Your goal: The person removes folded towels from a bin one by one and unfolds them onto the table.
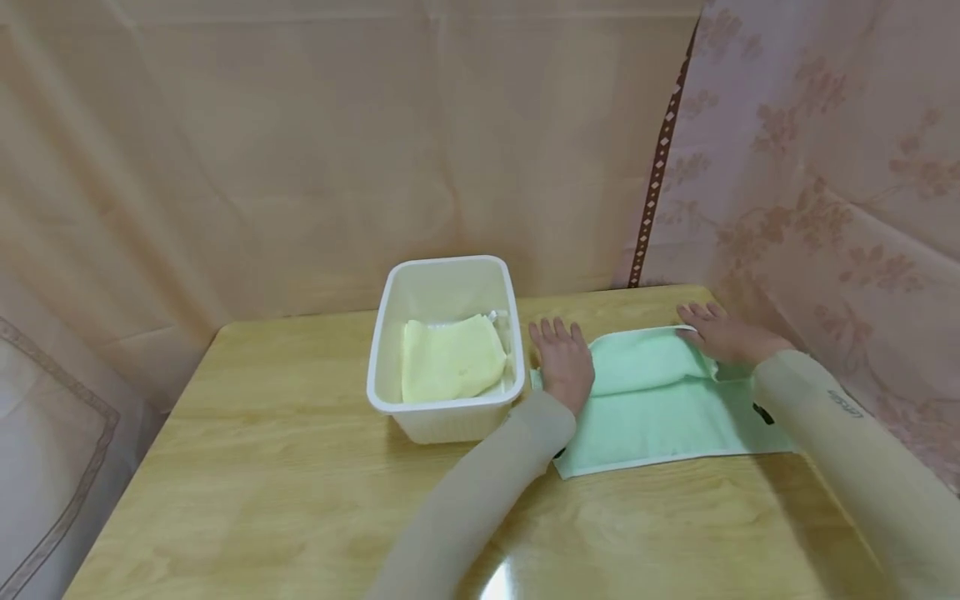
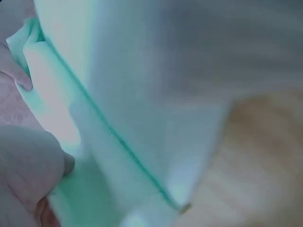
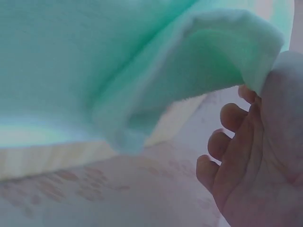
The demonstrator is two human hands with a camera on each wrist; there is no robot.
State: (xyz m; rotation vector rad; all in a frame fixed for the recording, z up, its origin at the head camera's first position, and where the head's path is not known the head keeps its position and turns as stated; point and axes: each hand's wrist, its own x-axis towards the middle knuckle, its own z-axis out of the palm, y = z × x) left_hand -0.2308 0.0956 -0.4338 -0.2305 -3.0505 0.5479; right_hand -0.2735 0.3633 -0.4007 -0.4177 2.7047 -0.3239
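Note:
A light-green towel (image 1: 652, 425) lies on the table, its far part folded over toward the near side and slightly raised. At its left edge, my left hand (image 1: 566, 364) holds the fold; in the left wrist view the thumb (image 2: 68, 163) lies against the fabric, while most fingers are hidden. On the far right corner, my right hand (image 1: 735, 333) pinches the fold between thumb and forefinger. The right wrist view shows the towel's lifted edge (image 3: 232, 21) arching to that pinch, with the other fingers (image 3: 218, 144) loosely bent below.
Left of the towel, close to my left hand, stands a white plastic basket (image 1: 381, 358) with a folded yellow towel (image 1: 450, 358) inside. The wooden table (image 1: 262, 467) ends against a beige curtain (image 1: 337, 167) at the back and a flowered pink curtain (image 1: 840, 208) at the right.

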